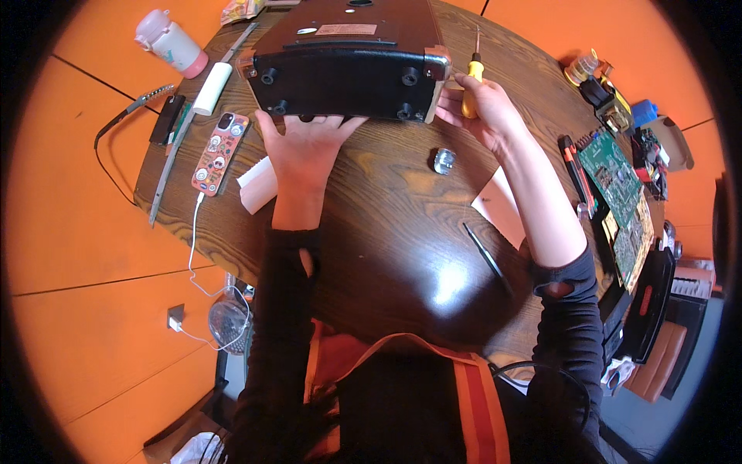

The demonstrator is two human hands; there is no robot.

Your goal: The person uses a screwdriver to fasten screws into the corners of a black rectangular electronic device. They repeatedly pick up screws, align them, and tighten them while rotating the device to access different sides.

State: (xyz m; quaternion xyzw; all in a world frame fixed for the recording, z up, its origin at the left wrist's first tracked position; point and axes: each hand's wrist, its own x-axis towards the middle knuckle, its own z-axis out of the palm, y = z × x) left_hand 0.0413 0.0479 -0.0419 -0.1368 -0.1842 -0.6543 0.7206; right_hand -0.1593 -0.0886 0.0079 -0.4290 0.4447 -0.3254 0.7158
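Note:
A dark brown box-shaped case [344,81] stands at the far side of the table, its black face with several round rubber feet and metal corner caps turned toward me. My left hand [305,147] holds the case by its lower near edge; the fingertips pass out of sight beneath it. In my right hand [487,108] is a screwdriver with a yellow handle [474,72], its shaft pointing away from me. Some fingers of that hand are at the case's right corner, partly hidden.
On the left lie a phone [219,155] on a white cable, a white cylinder [212,89] and a metal strip [166,174]. A small clear container [444,161] and a thin dark pen-like tool [485,251] rest mid-table. Circuit boards [610,174] sit at right; a bottle [171,45] stands far left.

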